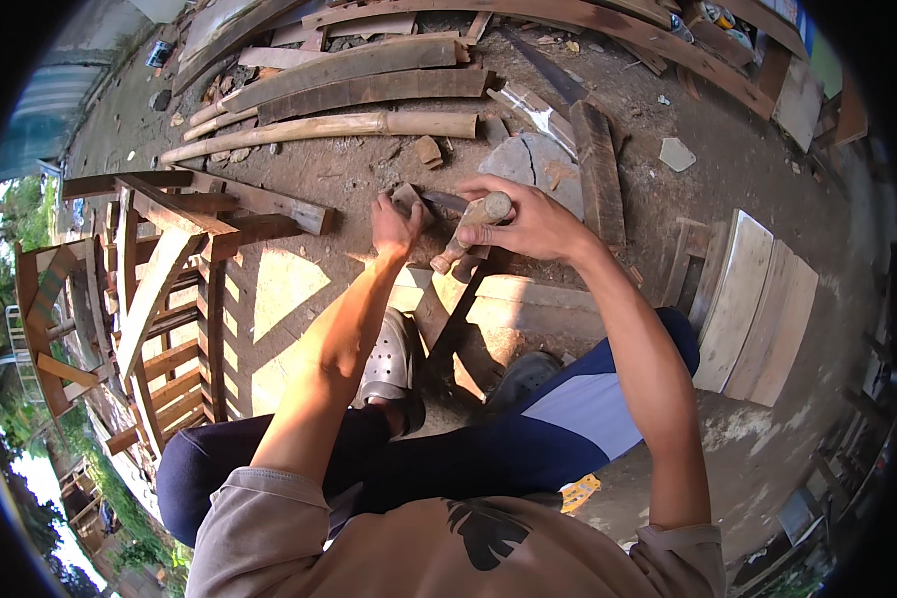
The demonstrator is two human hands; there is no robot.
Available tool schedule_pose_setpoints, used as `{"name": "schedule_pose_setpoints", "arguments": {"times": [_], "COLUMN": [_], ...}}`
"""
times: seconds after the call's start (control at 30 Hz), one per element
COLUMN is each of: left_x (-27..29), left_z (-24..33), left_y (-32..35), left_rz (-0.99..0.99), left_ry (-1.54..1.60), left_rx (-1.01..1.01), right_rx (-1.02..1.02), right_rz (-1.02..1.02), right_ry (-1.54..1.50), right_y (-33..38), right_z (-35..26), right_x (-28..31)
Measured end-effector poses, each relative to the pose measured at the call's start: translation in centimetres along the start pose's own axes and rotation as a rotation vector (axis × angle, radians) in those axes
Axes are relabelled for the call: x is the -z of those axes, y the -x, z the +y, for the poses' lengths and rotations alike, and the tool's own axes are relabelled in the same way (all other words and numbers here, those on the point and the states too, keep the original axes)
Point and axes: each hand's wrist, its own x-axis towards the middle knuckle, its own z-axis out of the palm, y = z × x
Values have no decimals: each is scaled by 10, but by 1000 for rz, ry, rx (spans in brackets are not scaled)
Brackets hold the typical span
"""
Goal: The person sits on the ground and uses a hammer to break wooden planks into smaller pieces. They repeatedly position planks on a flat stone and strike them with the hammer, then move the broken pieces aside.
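Two likely hazards, judged from the pose. Nearest, footing: squatting low with a grey clog (389,364) planted among loose timber, so possibly a wobble if a piece rolls underfoot. Further out, and worse, fingers: left hand (394,227) pinching a small wooden block (406,196) right beside what looks like a dark blade (447,202), almost touching it, so perhaps a nicked thumb or fingertip from a slip, a glancing stroke or the block twisting in so small a grip. Left hand mostly closed, thumb and fingers clamped round the block's near end, holding it just above the dirt. Right hand (528,224) curled fully into a fist round a pale, round wooden handle (473,227), butt end pointing back toward the knees, blade end toward the block. Hard to tell whether blade and block actually meet. Just beyond the hands, a flat grey slab (528,159) on bare earth. Past that, a long pole (339,127) lying crosswise, then weathered planks (369,80) stacked behind it.
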Motion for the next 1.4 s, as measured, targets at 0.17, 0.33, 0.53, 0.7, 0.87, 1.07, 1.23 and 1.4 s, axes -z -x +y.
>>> {"name": "schedule_pose_setpoints", "arguments": {"times": [0.17,0.33,0.53,0.7,0.87,1.07,1.23,1.4], "left_x": [59,67,50,45,51,38,3,-4], "left_z": [2,23,63,77,32,19,43,43], "left_y": [33,60,88,91,43,-50,-93,-98], "left_rz": [-262,-506,-416,-248,-258,-174,-217,-151], "left_ry": [50,173,197,265,214,9,61,170], "left_rx": [-555,-535,-208,-115,-181,5,172,247], "right_rx": [143,-41,-244,-277,-316,-338,-312,-287], "right_rz": [129,335,448,446,436,361,388,411], "right_ry": [-62,-377,-669,-686,-730,-639,-629,-592], "right_y": [-23,-49,-56,-54,-51,-40,-28,-29], "right_z": [-12,7,14,14,23,21,12,13], "right_x": [-4,12,20,25,31,27,18,18]}}
